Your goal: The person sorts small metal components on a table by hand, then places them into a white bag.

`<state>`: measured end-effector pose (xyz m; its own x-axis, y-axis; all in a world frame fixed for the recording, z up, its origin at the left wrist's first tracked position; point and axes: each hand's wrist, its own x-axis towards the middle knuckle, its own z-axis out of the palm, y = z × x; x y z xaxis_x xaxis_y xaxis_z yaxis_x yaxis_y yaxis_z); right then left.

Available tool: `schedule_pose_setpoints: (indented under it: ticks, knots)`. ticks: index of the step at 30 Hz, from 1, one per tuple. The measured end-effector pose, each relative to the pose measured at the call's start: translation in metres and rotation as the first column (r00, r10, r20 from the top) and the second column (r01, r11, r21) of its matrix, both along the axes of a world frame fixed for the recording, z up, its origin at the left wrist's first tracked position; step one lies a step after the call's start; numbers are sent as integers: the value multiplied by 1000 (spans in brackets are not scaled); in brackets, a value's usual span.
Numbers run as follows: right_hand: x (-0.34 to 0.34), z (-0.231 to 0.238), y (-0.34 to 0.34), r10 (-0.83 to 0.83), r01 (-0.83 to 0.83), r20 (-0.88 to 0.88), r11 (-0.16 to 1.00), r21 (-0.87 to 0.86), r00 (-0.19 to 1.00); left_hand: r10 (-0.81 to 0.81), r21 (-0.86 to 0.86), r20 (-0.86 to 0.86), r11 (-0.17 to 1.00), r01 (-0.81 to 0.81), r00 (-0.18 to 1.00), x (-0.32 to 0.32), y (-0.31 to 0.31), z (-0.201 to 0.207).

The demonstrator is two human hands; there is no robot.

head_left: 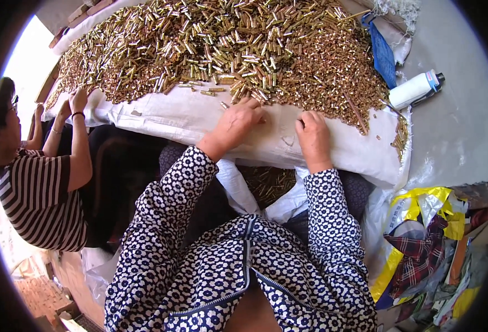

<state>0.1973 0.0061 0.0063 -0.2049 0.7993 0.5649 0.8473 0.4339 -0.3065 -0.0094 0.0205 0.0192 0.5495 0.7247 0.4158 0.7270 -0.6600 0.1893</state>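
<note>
A wide heap of small brass-coloured metal pieces (221,44), long slim sleeves mixed with short nut-like bits, covers the far part of a white woven sheet (172,113). At the heap's near edge, my left hand (238,123) has its fingers bent down against a few slim sleeves (248,93). To its right, my right hand (313,135) is curled above the sheet, thumb against the fingers. What either hand holds between the fingertips is hidden or too small to name. Below, between my forearms, an open white sack (235,185) contains more brass-coloured sleeves (271,182).
Another person (39,182) in a striped shirt works at the heap's left end, both hands raised near it. A white bottle (415,90) lies at right beside a blue flat piece (382,55). A yellow-and-white bag (393,265) with cloth stands at lower right.
</note>
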Motion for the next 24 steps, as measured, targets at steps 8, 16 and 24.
schedule_pose_setpoints:
  ticks: [8,16,24]
  knots:
    - [-26,5,-27,-82,-469,-856,808,-356,510,121,-392,456,917,77,882,1,-29,-5]
    - [-34,1,-37,-119,-553,-926,772,-314,359,273,-599,673,746,291,687,-4,-43,-5]
    - [-34,0,-39,-130,-591,-936,744,-311,329,274,-576,733,738,353,623,-1,-44,-10]
